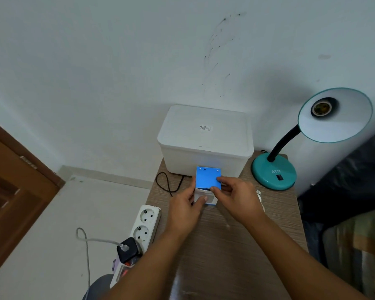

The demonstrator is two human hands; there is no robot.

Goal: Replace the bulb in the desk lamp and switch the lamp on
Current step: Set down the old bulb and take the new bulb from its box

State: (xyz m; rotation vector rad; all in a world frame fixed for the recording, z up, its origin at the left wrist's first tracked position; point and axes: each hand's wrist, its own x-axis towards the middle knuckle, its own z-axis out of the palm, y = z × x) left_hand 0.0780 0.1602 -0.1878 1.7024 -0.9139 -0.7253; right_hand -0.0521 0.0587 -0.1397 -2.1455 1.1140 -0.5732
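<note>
Both hands, left hand [185,207] and right hand [236,197], pinch a blue bulb box [207,182] above the table [225,245], beside the teal lamp [274,173] marked "ATN", its socket [322,108] bare.

A blue and white bulb box [207,180] is seen before a white container [205,139]. The desk lamp [274,172] is teal with a black neck. The surface [225,245] is streaked brown woodgrain.

Dim, even light; soft shadows on the wall [117,61]; edges bowed.
</note>
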